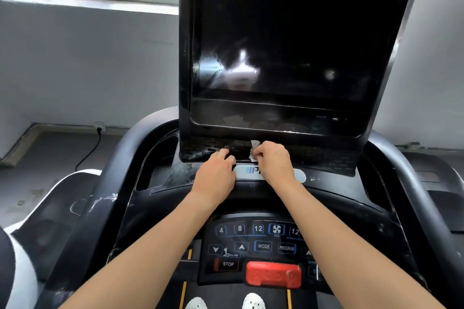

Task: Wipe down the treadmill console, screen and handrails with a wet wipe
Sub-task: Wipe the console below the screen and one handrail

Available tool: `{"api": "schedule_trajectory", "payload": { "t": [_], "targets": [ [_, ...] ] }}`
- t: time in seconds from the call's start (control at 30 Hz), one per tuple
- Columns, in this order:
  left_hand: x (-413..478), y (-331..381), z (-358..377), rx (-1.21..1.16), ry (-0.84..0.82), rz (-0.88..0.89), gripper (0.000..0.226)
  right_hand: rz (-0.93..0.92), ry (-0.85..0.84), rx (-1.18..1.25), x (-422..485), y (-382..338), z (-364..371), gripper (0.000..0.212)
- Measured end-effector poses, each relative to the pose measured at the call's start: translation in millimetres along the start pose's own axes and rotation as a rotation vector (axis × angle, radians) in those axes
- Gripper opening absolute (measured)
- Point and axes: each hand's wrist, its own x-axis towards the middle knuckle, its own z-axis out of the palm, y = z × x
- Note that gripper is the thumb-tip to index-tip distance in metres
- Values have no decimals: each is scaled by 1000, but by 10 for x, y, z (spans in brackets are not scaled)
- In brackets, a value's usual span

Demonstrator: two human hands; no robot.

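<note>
A tall black screen point(288, 40) rises above the treadmill console point(263, 246). Below it runs a slotted vent strip point(321, 155). My right hand point(272, 160) pinches a small crumpled white wet wipe point(254, 149) against the middle of that strip. My left hand point(217, 175) rests beside it with fingers curled, fingertips touching the vent; it holds nothing that I can see. The curved black handrails sweep out on both sides, the left handrail point(120, 158) and the right handrail point(411, 178). Pale smears show low on the screen.
The button panel carries number keys, MODE, PROGRAM and STOP, with a red safety key point(273, 275) in front. A cup recess point(158, 158) sits left of the vent. A power cord point(90, 150) runs along the floor at left. A window is high left.
</note>
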Motion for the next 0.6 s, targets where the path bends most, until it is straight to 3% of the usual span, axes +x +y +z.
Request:
{"api": "schedule_trajectory", "payload": {
  "t": [0.3,0.6],
  "targets": [
    [-3,-36,2,-24,6,3,36,101,20,-120,-27,163,-137,22],
    [-29,-46,-29,-27,30,25,36,14,-64,-67,11,5,-132,27]
  ]
}}
